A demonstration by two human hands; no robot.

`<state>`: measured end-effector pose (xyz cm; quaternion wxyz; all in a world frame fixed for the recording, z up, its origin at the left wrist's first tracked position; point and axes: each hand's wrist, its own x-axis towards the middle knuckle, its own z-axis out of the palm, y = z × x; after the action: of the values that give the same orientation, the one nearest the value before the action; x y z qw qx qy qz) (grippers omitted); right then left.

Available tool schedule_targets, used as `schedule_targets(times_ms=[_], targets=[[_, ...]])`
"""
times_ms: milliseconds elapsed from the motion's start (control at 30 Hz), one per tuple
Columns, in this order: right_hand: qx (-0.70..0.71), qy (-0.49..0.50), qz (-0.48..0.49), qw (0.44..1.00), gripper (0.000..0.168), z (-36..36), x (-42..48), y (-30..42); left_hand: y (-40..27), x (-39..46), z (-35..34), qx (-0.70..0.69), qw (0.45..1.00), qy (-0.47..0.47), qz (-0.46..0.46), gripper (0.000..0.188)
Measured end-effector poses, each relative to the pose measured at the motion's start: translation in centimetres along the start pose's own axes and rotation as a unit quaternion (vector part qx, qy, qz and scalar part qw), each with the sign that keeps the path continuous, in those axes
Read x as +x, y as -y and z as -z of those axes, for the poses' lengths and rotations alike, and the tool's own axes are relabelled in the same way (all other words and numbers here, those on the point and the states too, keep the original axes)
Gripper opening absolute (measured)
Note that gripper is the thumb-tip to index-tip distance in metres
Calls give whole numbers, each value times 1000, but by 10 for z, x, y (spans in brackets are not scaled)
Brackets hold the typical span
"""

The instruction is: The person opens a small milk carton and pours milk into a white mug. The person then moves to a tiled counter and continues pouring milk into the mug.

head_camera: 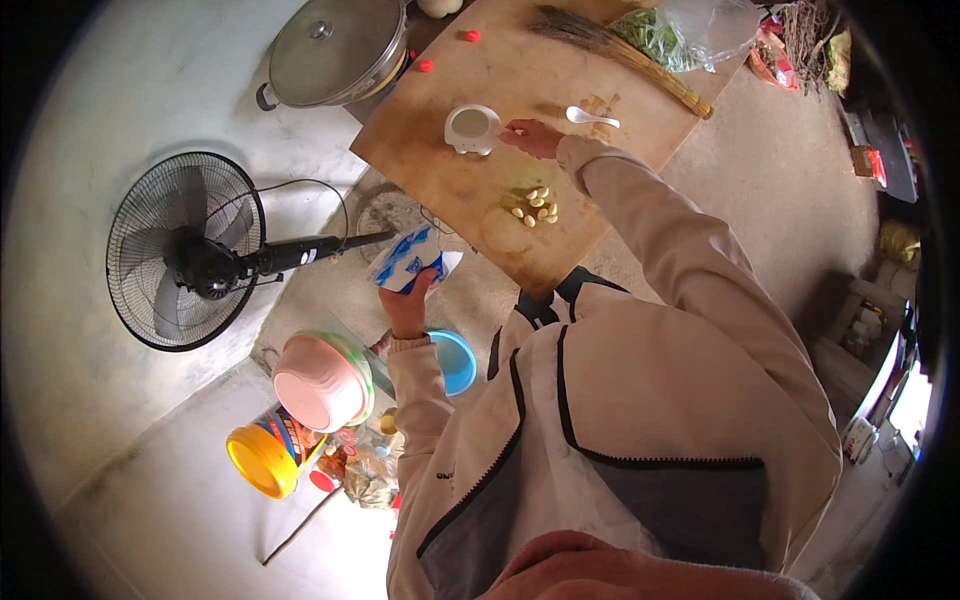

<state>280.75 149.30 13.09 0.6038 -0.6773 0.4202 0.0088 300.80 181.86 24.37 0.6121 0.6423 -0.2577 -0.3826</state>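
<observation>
My left hand [407, 304] grips a blue and white plastic packet [409, 262] off the table's near left side. Over the wooden table [420, 150], my right hand [531, 139] is just right of a small white animal-shaped device with a round top [472, 129]; its fingers are bent, and whether they pinch anything is too small to tell. A white spoon [592, 117] lies to the right of that hand. Several pale peeled cloves or nuts [538, 208] rest in a loose group nearer to me, beside a damp stain.
A lidded metal pan [330, 52] stands beyond the table's left corner. A straw brush [630, 56] and bagged greens [652, 37] lie at the far right. Two red caps [425, 66] are on the table. A black fan [195, 251], pink basin [319, 382] and blue bucket [454, 362] are at left.
</observation>
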Motion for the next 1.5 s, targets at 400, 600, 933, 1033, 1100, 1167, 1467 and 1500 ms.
schedule_targets(times_ms=[400,600,933,1033,1100,1167,1467,1500], targets=[[23,-116,162,980,42,-82,-40,-12,-27,91,15,131,982,139,-5,38],[80,-201,108,970,35,-145,-78,7,-28,155,33,175,958,227,16,40],[142,-341,-84,925,38,-177,-93,32,-38,198,17,237,906,349,27,42],[164,-328,-93,926,46,-190,-117,50,-34,201,14,254,894,367,32,43],[272,-310,-3,911,54,-228,-95,35,-17,208,14,277,881,384,-23,44],[355,-265,21,896,59,-247,-83,47,-28,205,4,314,861,397,-46,43],[540,-132,57,830,54,-234,-54,92,-33,201,-14,408,827,380,-71,44],[549,-133,65,823,54,-236,-47,92,-33,200,-18,410,825,381,-79,45]])
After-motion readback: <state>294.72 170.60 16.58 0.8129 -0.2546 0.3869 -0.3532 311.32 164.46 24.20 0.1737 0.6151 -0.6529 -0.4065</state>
